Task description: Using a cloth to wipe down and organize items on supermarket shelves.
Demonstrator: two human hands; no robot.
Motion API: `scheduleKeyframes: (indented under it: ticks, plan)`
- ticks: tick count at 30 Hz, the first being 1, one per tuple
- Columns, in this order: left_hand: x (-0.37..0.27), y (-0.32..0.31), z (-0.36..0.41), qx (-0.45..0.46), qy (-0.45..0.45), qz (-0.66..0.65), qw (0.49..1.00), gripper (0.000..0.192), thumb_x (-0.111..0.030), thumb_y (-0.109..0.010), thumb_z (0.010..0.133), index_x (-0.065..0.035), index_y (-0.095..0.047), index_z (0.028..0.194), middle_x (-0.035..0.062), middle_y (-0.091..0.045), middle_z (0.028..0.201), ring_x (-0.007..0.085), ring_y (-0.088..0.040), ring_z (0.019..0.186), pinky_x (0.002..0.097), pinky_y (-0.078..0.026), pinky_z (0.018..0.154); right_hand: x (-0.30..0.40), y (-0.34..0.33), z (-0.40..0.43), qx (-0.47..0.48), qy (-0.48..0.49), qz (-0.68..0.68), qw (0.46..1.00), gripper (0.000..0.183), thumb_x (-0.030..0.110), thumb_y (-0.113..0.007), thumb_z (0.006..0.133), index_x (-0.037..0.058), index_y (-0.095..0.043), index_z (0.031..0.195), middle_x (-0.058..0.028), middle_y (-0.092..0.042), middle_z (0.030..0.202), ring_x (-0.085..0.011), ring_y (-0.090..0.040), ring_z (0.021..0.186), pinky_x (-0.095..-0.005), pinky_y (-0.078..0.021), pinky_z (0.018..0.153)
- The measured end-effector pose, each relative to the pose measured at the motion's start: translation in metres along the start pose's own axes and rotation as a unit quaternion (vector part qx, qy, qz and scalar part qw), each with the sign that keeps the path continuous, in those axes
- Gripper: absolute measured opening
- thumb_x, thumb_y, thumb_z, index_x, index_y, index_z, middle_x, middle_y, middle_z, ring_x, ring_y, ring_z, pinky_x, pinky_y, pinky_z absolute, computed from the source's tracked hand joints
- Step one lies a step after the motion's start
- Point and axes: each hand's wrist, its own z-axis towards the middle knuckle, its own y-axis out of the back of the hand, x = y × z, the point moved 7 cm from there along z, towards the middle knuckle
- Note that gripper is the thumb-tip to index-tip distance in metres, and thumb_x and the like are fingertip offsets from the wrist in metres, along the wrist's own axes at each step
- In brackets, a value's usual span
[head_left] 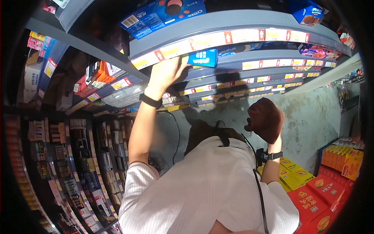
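Note:
My left hand (167, 71) reaches up to a grey metal store shelf and touches the end of a small blue packet (203, 58) on the second tier; its fingertips are partly hidden, so a hold on the packet cannot be made out. Above it, a large blue Oreo box (166, 16) rests on the upper shelf. To the right, away from the shelves, my right hand is covered by a dark brown cloth (265, 120), bunched over the fingers. Each wrist wears a black band.
Price-label strips (216, 41) run along the shelf edges. Racks of small goods (79, 163) stand at left. Red cartons (309, 201) and yellow boxes (292, 175) are stacked at lower right. A black cable (178, 131) hangs over the pale floor.

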Motion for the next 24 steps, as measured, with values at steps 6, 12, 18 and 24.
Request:
scheduleKeyframes:
  ticks: [6, 12, 18, 24]
  plan:
    - [-0.066, 0.031, -0.035, -0.065, -0.127, -0.057, 0.988, 0.055, -0.021, -0.078, 0.076, -0.0016, -0.06, 0.123, 0.0175, -0.058, 0.118, 0.0363, -0.058, 0.11, 0.0524, -0.044, 0.103, 0.051, 0.022, 0.036, 0.126, 0.106, -0.24, 0.957, 0.053, 0.016, -0.078, 0.064, 0.0032, -0.06, 0.112, -0.0116, -0.064, 0.099, -0.0285, -0.063, 0.092, -0.0354, -0.0527, 0.079]
    - [-0.127, -0.002, -0.073, -0.015, 0.122, -0.564, 0.817, 0.058, 0.005, -0.067, 0.079, -0.0009, -0.047, 0.134, 0.0216, -0.049, 0.126, 0.0349, -0.052, 0.117, 0.0402, -0.045, 0.1, 0.061, 0.021, 0.067, -0.058, 0.059, 0.617, 0.783, 0.044, 0.008, -0.061, 0.089, -0.003, -0.053, 0.131, -0.0127, -0.062, 0.118, -0.024, -0.06, 0.114, -0.0396, -0.0499, 0.092]
    - [-0.155, -0.037, -0.077, -0.057, 0.3, -0.781, 0.545, 0.049, -0.031, -0.04, 0.107, 0.0019, -0.047, 0.142, 0.0127, -0.058, 0.134, 0.0206, -0.057, 0.119, 0.0326, -0.045, 0.103, 0.103, -0.023, 0.039, -0.11, 0.187, 0.119, 0.969, 0.073, 0.019, -0.065, 0.083, -0.0083, -0.035, 0.144, -0.0307, -0.046, 0.14, -0.0477, -0.049, 0.125, -0.0442, -0.0429, 0.104]
    - [-0.137, -0.05, -0.092, -0.047, 0.324, -0.805, 0.495, 0.056, -0.042, -0.039, 0.107, 0.0013, -0.05, 0.141, 0.0134, -0.062, 0.131, 0.021, -0.061, 0.116, 0.0344, -0.048, 0.101, 0.138, -0.023, 0.031, -0.037, 0.18, 0.173, 0.968, 0.063, 0.015, -0.066, 0.08, -0.0094, -0.046, 0.135, -0.0308, -0.042, 0.143, -0.0487, -0.04, 0.134, -0.0509, -0.0373, 0.109]
